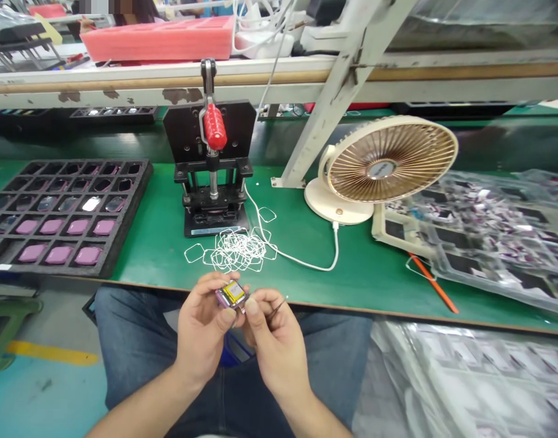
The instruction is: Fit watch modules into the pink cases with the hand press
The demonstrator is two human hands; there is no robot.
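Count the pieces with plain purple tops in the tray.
7 pieces: three in the row of the tray nearest the person, four in the next row back. The frame cuts off the tray's left side, so more may be hidden.

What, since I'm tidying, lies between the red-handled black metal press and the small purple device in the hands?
In the head view, thin white angular loops lie piled on the green bench between press and device.
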